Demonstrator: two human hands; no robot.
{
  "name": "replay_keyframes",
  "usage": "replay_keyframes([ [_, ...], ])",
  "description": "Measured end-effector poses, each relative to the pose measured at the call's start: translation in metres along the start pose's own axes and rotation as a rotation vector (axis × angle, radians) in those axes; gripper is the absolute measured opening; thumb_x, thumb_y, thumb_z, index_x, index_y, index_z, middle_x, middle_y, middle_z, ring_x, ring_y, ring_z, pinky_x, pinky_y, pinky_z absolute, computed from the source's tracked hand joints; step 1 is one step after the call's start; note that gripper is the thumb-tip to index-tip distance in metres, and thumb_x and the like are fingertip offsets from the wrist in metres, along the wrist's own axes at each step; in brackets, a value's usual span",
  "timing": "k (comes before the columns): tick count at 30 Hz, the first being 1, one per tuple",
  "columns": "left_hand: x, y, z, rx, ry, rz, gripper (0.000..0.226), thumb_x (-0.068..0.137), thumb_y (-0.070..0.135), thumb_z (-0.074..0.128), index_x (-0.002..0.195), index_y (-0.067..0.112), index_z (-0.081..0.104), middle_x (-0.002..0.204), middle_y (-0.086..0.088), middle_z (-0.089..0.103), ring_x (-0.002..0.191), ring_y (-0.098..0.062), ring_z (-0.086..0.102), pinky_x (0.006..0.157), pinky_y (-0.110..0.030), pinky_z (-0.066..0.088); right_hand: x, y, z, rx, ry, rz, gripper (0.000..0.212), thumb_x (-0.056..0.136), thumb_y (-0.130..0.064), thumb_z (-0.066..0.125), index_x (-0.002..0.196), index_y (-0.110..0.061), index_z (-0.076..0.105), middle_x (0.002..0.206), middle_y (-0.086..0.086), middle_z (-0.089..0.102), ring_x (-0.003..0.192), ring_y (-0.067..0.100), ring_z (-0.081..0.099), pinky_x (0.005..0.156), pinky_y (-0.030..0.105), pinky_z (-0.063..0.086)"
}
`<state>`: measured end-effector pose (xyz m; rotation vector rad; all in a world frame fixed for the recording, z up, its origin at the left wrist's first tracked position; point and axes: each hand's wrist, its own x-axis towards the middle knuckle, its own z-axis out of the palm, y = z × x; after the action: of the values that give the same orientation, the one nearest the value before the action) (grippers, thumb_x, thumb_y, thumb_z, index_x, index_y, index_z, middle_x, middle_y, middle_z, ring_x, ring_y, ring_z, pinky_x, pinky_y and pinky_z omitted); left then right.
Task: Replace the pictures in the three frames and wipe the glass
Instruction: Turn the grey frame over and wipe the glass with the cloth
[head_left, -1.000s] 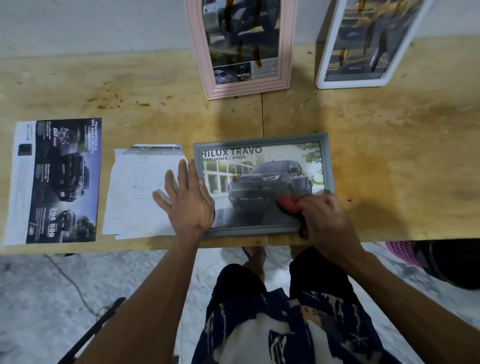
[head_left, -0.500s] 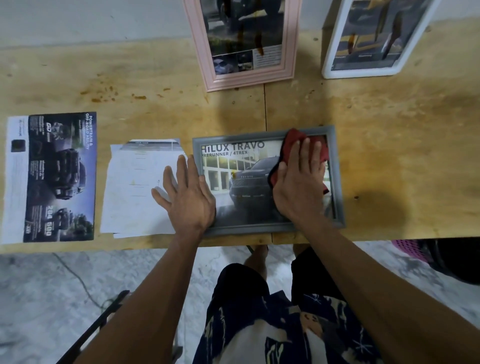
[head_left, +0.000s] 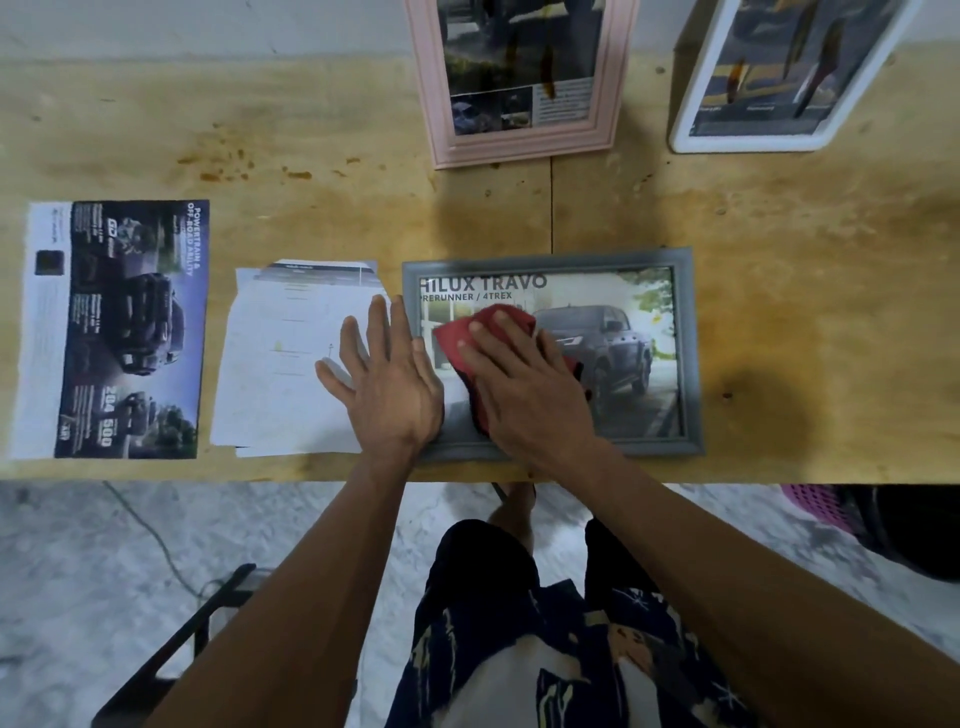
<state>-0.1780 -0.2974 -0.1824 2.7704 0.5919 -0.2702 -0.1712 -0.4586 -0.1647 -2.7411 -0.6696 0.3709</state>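
Flat near the front edge of the wooden tabletop (head_left: 779, 234) lies a grey picture frame (head_left: 685, 353), and inside it sits a car picture headed "HILUX TRAVO". On its glass the right hand (head_left: 524, 384) presses a red cloth (head_left: 457, 343) with straight, spread fingers, over the picture's left half. Alongside, the left hand (head_left: 389, 384) lies flat with fingers spread, its palm on the frame's left rail and its fingers over a stack of white sheets (head_left: 280, 364) just beside the frame. Farther toward the left edge lies a loose car brochure page (head_left: 124, 332). At the back edge, a pink frame (head_left: 519, 145) and a white frame (head_left: 748, 140) stand, each holding a car picture.
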Motion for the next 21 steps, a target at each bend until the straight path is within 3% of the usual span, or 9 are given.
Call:
replay_keyframes([
  [6, -0.001, 0.0, 0.0, 0.009, 0.01, 0.009, 0.053, 0.105, 0.042, 0.017, 0.157, 0.033, 0.017, 0.164, 0.011, 0.013, 0.152, -0.025, 0.004, 0.114, -0.066, 0.0, -0.057, 0.01, 0.004, -0.051, -0.001, -0.047, 0.045, 0.095, -0.03, 0.05, 0.139, -0.023, 0.053, 0.147, 0.0, 0.049, 0.141, 0.025, 0.037, 0.112, 0.051, 0.033],
  [10, -0.002, 0.002, -0.002, 0.014, 0.013, -0.008, 0.053, 0.105, 0.042, 0.017, 0.157, 0.033, 0.017, 0.164, 0.011, 0.015, 0.151, -0.026, 0.006, 0.114, -0.067, 0.0, -0.087, 0.028, -0.009, -0.023, 0.096, -0.144, 0.035, 0.093, -0.018, 0.048, 0.123, -0.013, 0.065, 0.12, 0.005, 0.066, 0.108, 0.03, 0.058, 0.089, 0.044, 0.051],
  [12, -0.003, 0.005, -0.004, 0.015, 0.009, -0.019, 0.052, 0.105, 0.041, 0.017, 0.157, 0.033, 0.016, 0.164, 0.011, 0.015, 0.151, -0.026, 0.006, 0.114, -0.067, 0.0, -0.089, 0.038, -0.033, 0.178, 0.14, 0.021, 0.028, 0.098, -0.02, 0.048, 0.121, -0.014, 0.064, 0.11, 0.003, 0.067, 0.095, 0.024, 0.058, 0.083, 0.038, 0.051],
  [15, -0.004, 0.009, -0.002, -0.001, 0.009, -0.046, 0.052, 0.105, 0.039, 0.018, 0.157, 0.032, 0.014, 0.164, 0.011, 0.014, 0.151, -0.027, 0.006, 0.113, -0.067, -0.001, -0.061, 0.065, -0.073, 0.451, 0.409, 0.378, 0.028, 0.102, -0.018, 0.048, 0.127, -0.018, 0.06, 0.108, -0.009, 0.063, 0.095, 0.004, 0.054, 0.081, 0.008, 0.039],
  [16, -0.004, 0.01, -0.002, -0.004, 0.017, -0.049, 0.053, 0.105, 0.038, 0.018, 0.157, 0.032, 0.014, 0.164, 0.011, 0.014, 0.151, -0.028, 0.006, 0.113, -0.068, -0.001, -0.045, 0.077, -0.078, 0.44, 0.447, 0.423, 0.032, 0.103, -0.019, 0.045, 0.132, -0.016, 0.057, 0.114, -0.007, 0.063, 0.101, 0.003, 0.054, 0.083, 0.007, 0.038],
  [18, -0.005, 0.011, 0.0, 0.002, 0.032, -0.046, 0.053, 0.105, 0.038, 0.019, 0.157, 0.031, 0.015, 0.164, 0.01, 0.015, 0.151, -0.028, 0.008, 0.113, -0.068, 0.0, -0.016, 0.091, -0.072, 0.32, 0.323, 0.439, 0.043, 0.105, -0.024, 0.035, 0.144, -0.013, 0.046, 0.14, 0.008, 0.053, 0.131, 0.022, 0.044, 0.109, 0.026, 0.034],
  [19, -0.005, 0.012, 0.001, 0.002, 0.038, -0.049, 0.053, 0.105, 0.037, 0.019, 0.157, 0.031, 0.015, 0.164, 0.01, 0.016, 0.151, -0.028, 0.008, 0.113, -0.068, 0.0, -0.008, 0.093, -0.059, 0.224, 0.245, 0.427, 0.047, 0.105, -0.026, 0.029, 0.148, -0.011, 0.039, 0.151, 0.013, 0.041, 0.143, 0.031, 0.03, 0.119, 0.038, 0.022],
  [21, -0.006, 0.012, 0.002, 0.004, 0.053, -0.051, 0.053, 0.105, 0.037, 0.019, 0.157, 0.029, 0.017, 0.164, 0.01, 0.017, 0.151, -0.028, 0.009, 0.113, -0.067, 0.002, -0.005, 0.087, -0.03, 0.069, 0.156, 0.378, 0.056, 0.1, -0.03, 0.024, 0.151, -0.008, 0.031, 0.158, 0.018, 0.026, 0.147, 0.042, 0.014, 0.12, 0.052, 0.01],
])
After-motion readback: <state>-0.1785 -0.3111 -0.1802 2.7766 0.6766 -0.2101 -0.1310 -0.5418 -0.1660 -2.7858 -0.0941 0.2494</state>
